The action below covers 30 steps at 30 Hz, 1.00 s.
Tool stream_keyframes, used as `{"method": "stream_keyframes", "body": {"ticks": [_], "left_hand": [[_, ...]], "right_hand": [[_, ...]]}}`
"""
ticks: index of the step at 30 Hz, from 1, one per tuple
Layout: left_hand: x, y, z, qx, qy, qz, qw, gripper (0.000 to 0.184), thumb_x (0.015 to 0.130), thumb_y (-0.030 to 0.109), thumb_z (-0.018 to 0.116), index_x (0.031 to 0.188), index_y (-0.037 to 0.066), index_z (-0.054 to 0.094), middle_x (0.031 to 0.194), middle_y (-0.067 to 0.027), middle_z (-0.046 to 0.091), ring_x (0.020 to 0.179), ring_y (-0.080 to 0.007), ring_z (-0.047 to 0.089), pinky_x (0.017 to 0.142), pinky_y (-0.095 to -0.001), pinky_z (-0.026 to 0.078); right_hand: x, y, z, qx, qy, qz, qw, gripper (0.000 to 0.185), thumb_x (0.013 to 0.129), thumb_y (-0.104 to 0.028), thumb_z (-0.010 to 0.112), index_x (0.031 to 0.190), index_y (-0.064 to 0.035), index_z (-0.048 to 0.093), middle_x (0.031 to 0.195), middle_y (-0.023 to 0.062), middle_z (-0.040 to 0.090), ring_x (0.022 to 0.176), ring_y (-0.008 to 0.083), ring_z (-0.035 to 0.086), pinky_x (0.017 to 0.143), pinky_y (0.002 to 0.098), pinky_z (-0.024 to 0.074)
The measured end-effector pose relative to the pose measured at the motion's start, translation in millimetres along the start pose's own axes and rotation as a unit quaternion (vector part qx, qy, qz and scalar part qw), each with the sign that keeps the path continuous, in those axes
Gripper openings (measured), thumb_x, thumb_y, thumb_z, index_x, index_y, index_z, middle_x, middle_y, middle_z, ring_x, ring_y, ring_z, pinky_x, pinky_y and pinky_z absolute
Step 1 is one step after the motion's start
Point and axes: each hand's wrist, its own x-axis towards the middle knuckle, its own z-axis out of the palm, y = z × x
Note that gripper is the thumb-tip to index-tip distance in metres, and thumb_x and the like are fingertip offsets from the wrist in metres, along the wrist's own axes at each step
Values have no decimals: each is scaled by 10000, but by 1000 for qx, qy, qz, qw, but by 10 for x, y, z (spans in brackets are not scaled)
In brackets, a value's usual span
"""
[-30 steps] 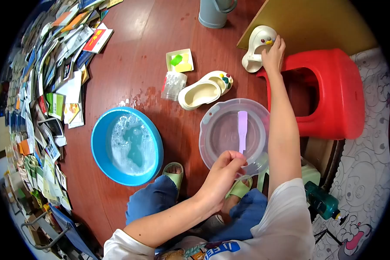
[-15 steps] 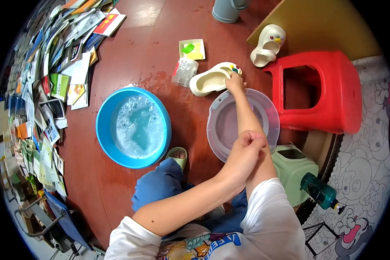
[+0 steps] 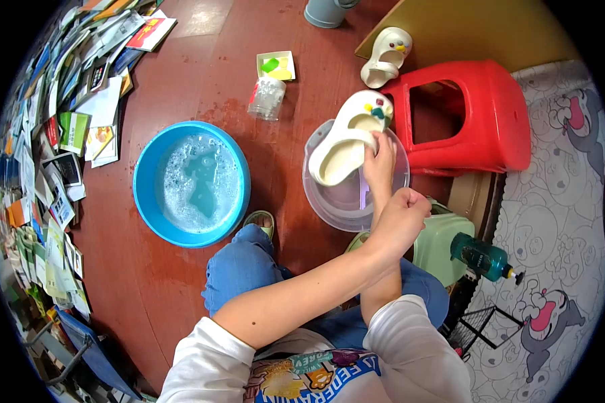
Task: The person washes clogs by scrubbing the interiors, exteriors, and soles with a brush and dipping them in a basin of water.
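My right hand (image 3: 380, 162) grips a cream clog (image 3: 337, 161) by its side, near the strap. The clog has colourful charms on its toe and is held tilted over a clear plastic basin (image 3: 316, 205). My left hand (image 3: 402, 218) crosses over my right forearm with its fingers curled into a fist; nothing shows in it. A second cream clog (image 3: 395, 46) with charms stands farther back, beside the red stool. To the left is a blue basin (image 3: 143, 191) of foamy water.
A red stool (image 3: 501, 117) lies on its side at right. Near it are a green stool (image 3: 437, 252) and a teal pump bottle (image 3: 480, 256). A clear cup (image 3: 267, 101) lies by a small tray (image 3: 288, 55). Books (image 3: 107, 107) pile up at left; a grey bucket (image 3: 324, 13) stands behind.
My right hand has lifted the clog off the floor and brought it nearer, over the clear basin. My left hand has shifted along the right forearm and curled tighter. The view has shifted slightly.
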Motion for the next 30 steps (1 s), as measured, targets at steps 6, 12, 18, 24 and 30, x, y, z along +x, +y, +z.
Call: {"method": "stream_keyframes", "body": {"ticks": [6, 12, 18, 24, 30], "left_hand": [[-82, -203, 108, 27, -18, -25, 999, 122, 903, 175, 561, 934, 58, 554, 834, -13, 578, 707, -94, 525, 643, -238, 422], [-49, -174, 151, 35, -8, -4, 999, 110, 898, 140, 557, 932, 37, 546, 807, -21, 567, 676, -84, 499, 597, -241, 414], [51, -232, 199, 39, 2, -11, 999, 115, 890, 139, 568, 913, 27, 555, 788, -23, 574, 701, -107, 522, 623, -264, 427], [166, -406, 177, 66, 0, -7, 998, 146, 887, 155, 574, 904, 11, 564, 808, -48, 584, 755, -128, 534, 670, -274, 429], [263, -448, -7, 146, -5, -68, 987, 147, 908, 197, 560, 990, 78, 582, 913, -7, 582, 774, -100, 513, 683, -256, 423]], "right_hand": [[-594, 211, 95, -78, -85, 21, 993, 340, 781, 38, 610, 1106, -62, 611, 1010, 157, 604, 987, 379, 521, 878, 450, 421], [-574, 344, 192, -138, -90, 18, 986, 312, 793, 47, 580, 1079, -71, 617, 1038, 131, 606, 1008, 359, 517, 876, 449, 438], [-677, 758, 350, -206, -134, 59, 967, 319, 801, 21, 574, 1106, -71, 592, 1095, 133, 580, 1059, 360, 516, 885, 452, 471], [-716, 1194, 154, -283, -306, 95, 904, 387, 809, -11, 599, 1180, -69, 503, 1180, 181, 526, 1138, 377, 529, 903, 464, 498], [-364, 1372, -243, -240, -476, -37, 845, 501, 846, -93, 611, 1308, -57, 420, 1186, 200, 570, 1126, 378, 579, 900, 489, 500]]}}
